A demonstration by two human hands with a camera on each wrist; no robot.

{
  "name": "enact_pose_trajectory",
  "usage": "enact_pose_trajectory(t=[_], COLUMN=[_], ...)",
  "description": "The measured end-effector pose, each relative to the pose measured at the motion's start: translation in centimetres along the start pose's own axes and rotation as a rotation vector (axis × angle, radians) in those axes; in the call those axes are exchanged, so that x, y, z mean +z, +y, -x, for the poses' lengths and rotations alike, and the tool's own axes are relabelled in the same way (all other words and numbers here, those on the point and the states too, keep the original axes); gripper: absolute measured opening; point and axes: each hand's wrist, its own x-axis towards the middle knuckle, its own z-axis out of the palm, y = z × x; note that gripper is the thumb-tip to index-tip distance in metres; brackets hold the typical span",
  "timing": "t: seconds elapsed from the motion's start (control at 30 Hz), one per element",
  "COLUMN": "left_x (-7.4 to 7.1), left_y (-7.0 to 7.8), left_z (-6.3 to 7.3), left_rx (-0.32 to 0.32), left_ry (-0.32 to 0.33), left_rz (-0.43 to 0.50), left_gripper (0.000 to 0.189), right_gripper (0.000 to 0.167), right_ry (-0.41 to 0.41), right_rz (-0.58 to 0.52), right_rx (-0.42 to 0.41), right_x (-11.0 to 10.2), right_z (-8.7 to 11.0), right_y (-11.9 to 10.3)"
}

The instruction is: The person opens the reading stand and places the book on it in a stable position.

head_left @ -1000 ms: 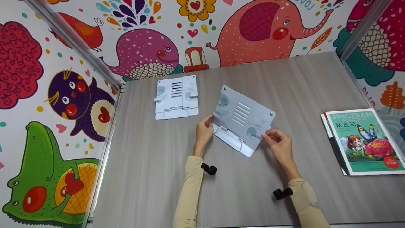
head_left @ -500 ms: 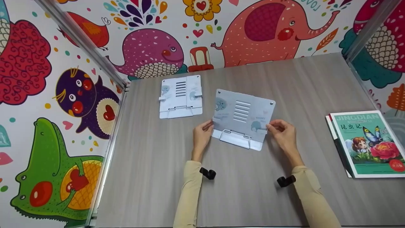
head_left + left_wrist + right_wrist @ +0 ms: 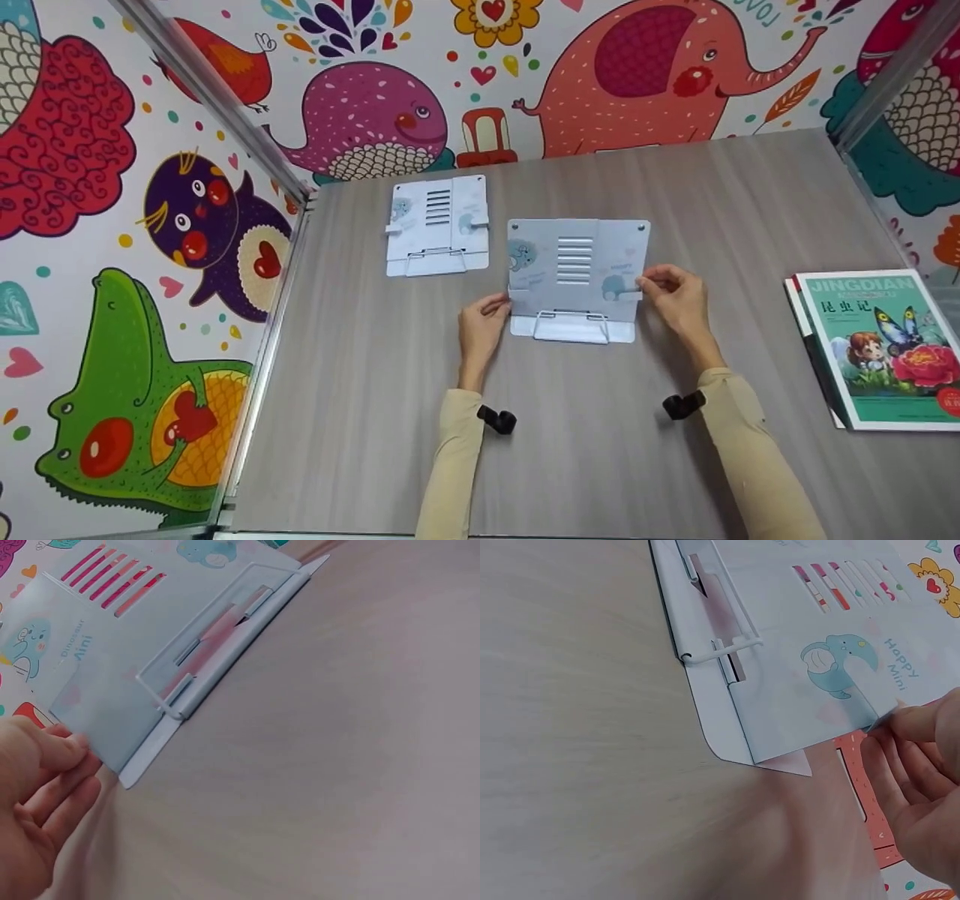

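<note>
A pale blue metal book stand (image 3: pixel 574 270) with cartoon dinosaurs, a row of slots and a wire page holder (image 3: pixel 571 327) stands on the table, its panel leaning back above a bottom ledge. My left hand (image 3: pixel 482 330) pinches the panel's left edge low down, thumb in front in the left wrist view. On the opposite edge, my right hand (image 3: pixel 679 304) pinches the stand near its small side clip (image 3: pixel 881 716), with the other fingers curled behind. A second book stand (image 3: pixel 439 225) of the same design lies farther back to the left.
On the right side of the grey wood-grain table (image 3: pixel 360 420) lies a stack of books, topped by a green-covered book (image 3: pixel 885 352). Cartoon-printed walls (image 3: pixel 495 97) enclose the back and sides. Each sleeve carries a black wrist camera (image 3: pixel 499 420).
The held book stand has turned from a slant to nearly square with the front. My right hand has moved up and away with its edge; my left hand still pinches the other side.
</note>
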Motion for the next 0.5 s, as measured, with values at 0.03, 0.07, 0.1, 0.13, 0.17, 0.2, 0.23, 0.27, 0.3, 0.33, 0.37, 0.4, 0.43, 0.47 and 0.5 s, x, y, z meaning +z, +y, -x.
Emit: enact_pose_trajectory(t=[0.03, 0.07, 0.1, 0.13, 0.17, 0.2, 0.23, 0.27, 0.3, 0.33, 0.37, 0.4, 0.43, 0.47, 0.5], left_x=[0.0, 0.1, 0.2, 0.2, 0.2, 0.3, 0.3, 0.4, 0.4, 0.3, 0.3, 0.3, 0.2, 0.2, 0.1], left_y=[0.0, 0.0, 0.0, 0.0, 0.0, 0.0, -0.1, -0.1, -0.1, -0.1, -0.2, -0.2, -0.2, -0.3, -0.3], left_z=[0.1, 0.2, 0.2, 0.3, 0.3, 0.4, 0.4, 0.5, 0.5, 0.5, 0.6, 0.6, 0.6, 0.6, 0.7], left_rx=[-0.001, -0.001, -0.003, -0.005, -0.009, -0.012, -0.014, -0.016, -0.015, -0.011, -0.007, -0.007, -0.003, -0.001, 0.001], left_ry=[0.006, 0.010, 0.015, 0.017, 0.016, 0.014, 0.012, 0.009, 0.006, 0.003, 0.002, 0.002, 0.002, 0.003, 0.004], left_rz=[0.001, 0.002, 0.003, 0.004, 0.010, 0.014, 0.018, 0.022, 0.025, 0.024, 0.023, 0.023, 0.022, 0.022, 0.022], left_gripper=[0.018, 0.017, 0.017, 0.017, 0.016, 0.016, 0.016, 0.016, 0.016, 0.016, 0.016, 0.015, 0.015, 0.015, 0.014], right_gripper=[0.017, 0.017, 0.018, 0.018, 0.018, 0.019, 0.018, 0.019, 0.019, 0.018, 0.019, 0.019, 0.019, 0.020, 0.020], right_ry=[-0.001, -0.002, -0.003, -0.004, -0.002, 0.000, 0.004, 0.008, 0.012, 0.016, 0.019, 0.021, 0.023, 0.024, 0.025], right_rz=[0.006, 0.014, 0.022, 0.030, 0.038, 0.042, 0.045, 0.048, 0.046, 0.033, 0.023, 0.012, 0.002, -0.007, -0.015], right_rx=[0.003, 0.005, 0.005, 0.006, 0.009, 0.009, 0.007, 0.002, -0.003, -0.013, -0.025, -0.038, -0.050, -0.061, -0.069], right_x=[0.0, 0.0, 0.0, 0.0, 0.0, -0.1, -0.1, -0.1, -0.1, 0.0, 0.0, 0.1, 0.2, 0.3, 0.4], right_z=[-0.2, -0.4, -0.5, -0.7, -0.9, -1.0, -1.1, -1.3, -1.4, -1.5, -1.6, -1.7, -1.8, -1.9, -2.0], right_y=[0.0, -0.1, -0.1, -0.1, -0.1, -0.1, -0.1, -0.1, -0.1, -0.1, -0.1, -0.1, 0.0, 0.0, 0.0])
